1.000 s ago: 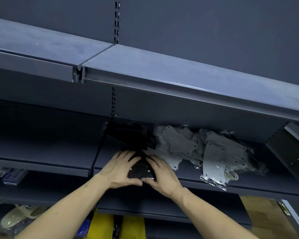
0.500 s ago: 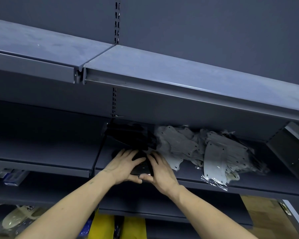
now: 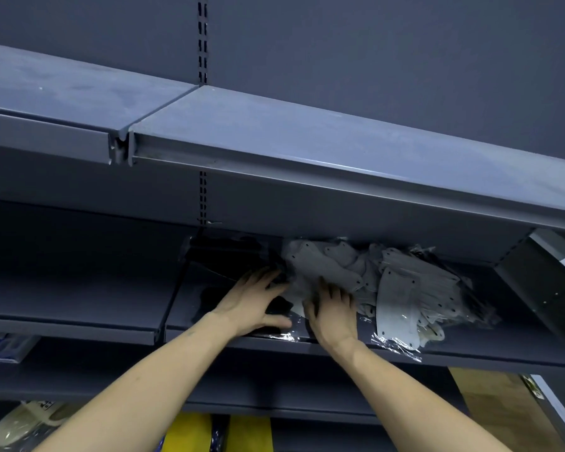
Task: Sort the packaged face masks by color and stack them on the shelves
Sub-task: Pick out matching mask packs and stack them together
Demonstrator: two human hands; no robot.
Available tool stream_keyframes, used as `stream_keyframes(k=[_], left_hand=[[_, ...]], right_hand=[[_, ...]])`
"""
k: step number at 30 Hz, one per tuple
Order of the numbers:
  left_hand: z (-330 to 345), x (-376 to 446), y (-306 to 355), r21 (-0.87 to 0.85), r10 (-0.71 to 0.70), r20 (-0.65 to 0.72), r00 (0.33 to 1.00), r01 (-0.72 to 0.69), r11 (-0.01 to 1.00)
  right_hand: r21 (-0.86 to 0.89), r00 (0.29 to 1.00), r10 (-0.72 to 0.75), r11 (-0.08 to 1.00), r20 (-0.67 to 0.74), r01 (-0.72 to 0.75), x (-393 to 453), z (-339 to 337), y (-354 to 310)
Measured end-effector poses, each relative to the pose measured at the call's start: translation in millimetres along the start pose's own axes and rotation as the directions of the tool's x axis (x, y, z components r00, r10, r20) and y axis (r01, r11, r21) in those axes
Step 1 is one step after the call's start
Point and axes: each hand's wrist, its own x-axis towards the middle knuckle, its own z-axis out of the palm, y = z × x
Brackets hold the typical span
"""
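Both hands on the shelf [image 3: 470, 355]
Left hand [image 3: 252, 305] and right hand [image 3: 333, 313], fingers straight, press a black mask pack [image 3: 279, 308] beside grey packs [image 3: 372, 275].

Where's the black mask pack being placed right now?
Head view, middle shelf: the black mask pack lies between both hands, below the black pile, left of the grey masks.

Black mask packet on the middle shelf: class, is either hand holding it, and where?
Neither hand grips it. The left hand and right hand lie with fingers straight on the black mask packet, at its left and right sides.
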Motion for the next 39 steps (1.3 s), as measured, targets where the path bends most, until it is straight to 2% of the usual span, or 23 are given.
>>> stream_keyframes(k=[2,4,7,10,14,21,23,26,28,31,33,36,39], left_hand=[[6.0,11.9,8.8,0.035,-0.017,-0.069,0.997,0.019,0.999],[11.6,22.1,18.5,0.079,-0.049,-0.091,0.995,0.056,0.995],[20.7,35.0,28.1,0.124,-0.096,-0.07,0.993,0.104,0.987],[28.1,45.3,32.3,0.175,-0.097,-0.044,0.994,0.104,0.979],[34.8,53.4,34.4,0.224,-0.094,0.02,0.995,0.087,0.971],[29.3,58.5,37.3,0.228,-0.091,-0.02,0.996,0.093,0.969],[26.0,56.1,39.2,0.244,-0.097,-0.046,0.994,0.106,0.964],[14.3,51.9,43.1,0.26,-0.139,-0.126,0.982,0.168,0.951],[4.0,51.4,44.7,0.234,-0.153,-0.215,0.964,0.203,0.951],[-2.0,55.7,41.2,0.253,-0.055,-0.398,0.916,0.167,0.953],[-7.9,55.8,41.3,0.185,-0.039,-0.473,0.88,0.143,0.972],[-17.1,50.4,41.3,0.101,-0.073,-0.452,0.889,0.132,0.986],[-17.5,42.6,28.9,0.066,-0.122,-0.38,0.917,0.159,0.985]], right_hand=[[-0.032,0.998,0.013,0.999,-0.061,-0.015,-2.6,-1.1,-3.6],[-0.043,0.998,0.012,0.999,-0.057,-0.015,-3.9,-4.5,-3.5],[-0.047,0.999,0.024,0.999,-0.023,-0.025,-5.8,-5.3,0.8],[0.03,0.992,0.008,1.0,-0.124,-0.004,-7.6,4.6,10.1],[0.077,0.987,-0.01,0.997,-0.158,0.022,-9.7,7.6,16.7],[0.039,0.977,0.001,0.999,-0.212,0.008,-11.4,11.1,8.2],[0.026,0.961,0.005,1.0,-0.275,0.002,-11.6,11.3,8.5],[0.064,0.871,-0.002,0.997,-0.491,0.039,-8.2,8.6,14.2],[0.122,0.84,0.005,0.99,-0.542,0.073,-7.6,-1.3,15.4],[0.068,0.847,-0.124,0.98,-0.516,0.185,-11.2,-15.9,13.6],[0.046,0.864,-0.186,0.971,-0.468,0.234,-12.8,-19.6,11.8],[0.044,0.903,-0.189,0.974,-0.387,0.223,-14.6,-18.4,8.2],[0.001,0.897,-0.264,0.959,-0.353,0.283,-17.3,-16.2,2.3]])
